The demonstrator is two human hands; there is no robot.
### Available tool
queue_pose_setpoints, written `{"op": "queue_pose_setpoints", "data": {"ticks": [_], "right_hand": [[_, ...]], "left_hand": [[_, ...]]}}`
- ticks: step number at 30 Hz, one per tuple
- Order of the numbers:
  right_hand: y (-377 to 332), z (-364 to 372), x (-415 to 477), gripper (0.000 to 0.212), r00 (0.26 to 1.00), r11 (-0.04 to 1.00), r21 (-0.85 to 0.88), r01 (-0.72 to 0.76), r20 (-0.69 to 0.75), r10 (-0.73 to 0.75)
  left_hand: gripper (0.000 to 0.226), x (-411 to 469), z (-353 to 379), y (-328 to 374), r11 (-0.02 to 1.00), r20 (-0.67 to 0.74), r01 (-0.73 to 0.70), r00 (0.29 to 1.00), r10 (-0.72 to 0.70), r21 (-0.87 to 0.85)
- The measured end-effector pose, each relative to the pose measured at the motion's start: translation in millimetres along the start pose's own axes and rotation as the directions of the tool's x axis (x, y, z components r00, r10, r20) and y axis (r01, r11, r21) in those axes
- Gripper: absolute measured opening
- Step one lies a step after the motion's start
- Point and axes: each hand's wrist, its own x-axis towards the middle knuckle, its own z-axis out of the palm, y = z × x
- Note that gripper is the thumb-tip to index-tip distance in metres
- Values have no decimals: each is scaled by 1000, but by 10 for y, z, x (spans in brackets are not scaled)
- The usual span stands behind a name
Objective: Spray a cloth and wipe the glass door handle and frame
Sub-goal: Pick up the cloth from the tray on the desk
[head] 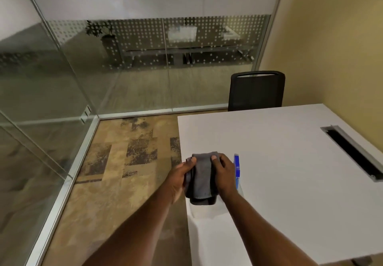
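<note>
At the near left corner of the white table (279,162), both hands hold a folded grey cloth (202,179) between them. The left hand (181,177) is curled round the cloth's left edge, thumb pressed on top near its far corner, fingers tucked out of sight beneath. The right hand (224,174) is closed over the right edge, thumb also on top, with its fingers wrapped down the side. The cloth lies over the table's edge, and whether it rests on the surface or is lifted just above it cannot be told. Just beside the right hand, partly hidden behind it, stands a spray bottle (236,165) with a blue head, on the table. Farther right, a dark cable slot (352,152) is set into the tabletop. Left of the table lies mottled brown carpet (128,152), bordered by the metal frame (68,183) of a glass wall (31,100) running along the left. Beyond the table's far edge stands a black chair (257,89), against a second glass partition (165,58) with a dotted frosted band.
</note>
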Motion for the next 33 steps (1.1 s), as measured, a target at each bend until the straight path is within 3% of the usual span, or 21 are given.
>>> {"op": "queue_pose_setpoints", "data": {"ticks": [8,9,11,14,16,20,22,27,30,33], "right_hand": [[-543,-20,-72,24,989,989,-105,102,-98,-112],[-593,-20,-85,22,989,986,-115,120,-76,-129],[-680,-2,-133,35,990,985,-103,140,31,-138],[-732,39,-204,54,976,986,-93,136,183,-117],[-723,30,-241,52,960,976,-130,173,242,-138],[-726,-18,-212,28,976,975,-152,164,169,-137],[-751,-40,-173,13,989,985,-137,109,117,-93],[-866,-151,-56,18,999,1000,-14,-18,39,18],[-850,-226,47,16,999,1000,-5,27,47,-27],[-853,-255,126,24,996,999,-15,45,72,-44]], "left_hand": [[53,-246,205,474,974,-91,-173,978,187,143],[56,-260,225,529,969,-112,-188,972,207,158],[63,-261,228,601,952,-143,-226,956,258,208],[47,-282,250,668,940,-152,-241,947,282,241],[39,-301,268,697,938,-124,-260,948,293,228],[36,-300,251,726,939,-96,-264,952,291,222],[38,-296,222,747,944,-168,-246,944,285,219],[26,-238,92,785,956,-326,-256,900,290,143],[43,-244,78,812,966,-230,-228,940,251,121],[57,-253,53,840,962,-97,-168,977,192,215]]}}
